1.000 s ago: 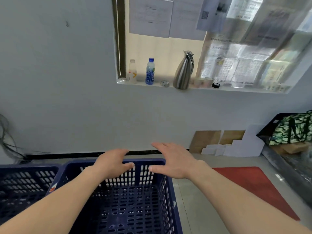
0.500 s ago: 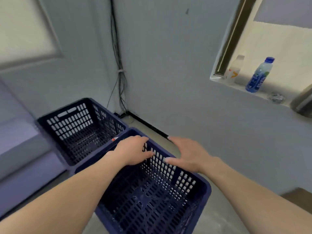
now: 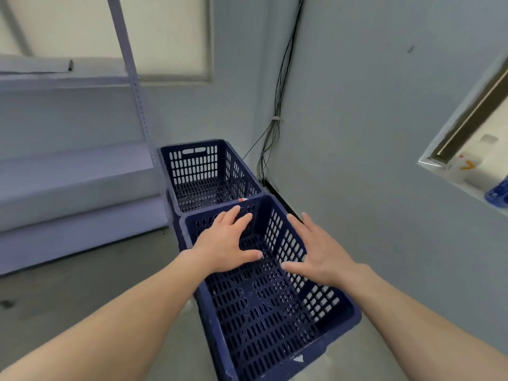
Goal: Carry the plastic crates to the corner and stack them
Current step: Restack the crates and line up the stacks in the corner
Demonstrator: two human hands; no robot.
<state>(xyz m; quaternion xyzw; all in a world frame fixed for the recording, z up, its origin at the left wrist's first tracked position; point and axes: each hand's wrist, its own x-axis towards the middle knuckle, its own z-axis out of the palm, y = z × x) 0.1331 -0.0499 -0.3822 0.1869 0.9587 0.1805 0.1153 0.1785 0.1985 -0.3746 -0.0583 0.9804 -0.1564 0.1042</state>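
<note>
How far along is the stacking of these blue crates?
Done: the far crate and the near crate stand end to end on the floor by the corner. In hand: nothing gripped; the left hand and right hand spread open over the near crate. Left: the stacking itself, neither crate is on the other.

I see the near crate (image 3: 275, 312) cut off at the bottom edge. The left hand (image 3: 228, 243) hides part of its far wall; I cannot confirm contact. The blue bottle (image 3: 498, 192) is blurred and cropped at the right edge. The sticker (image 3: 243, 199) is unreadable.
</note>
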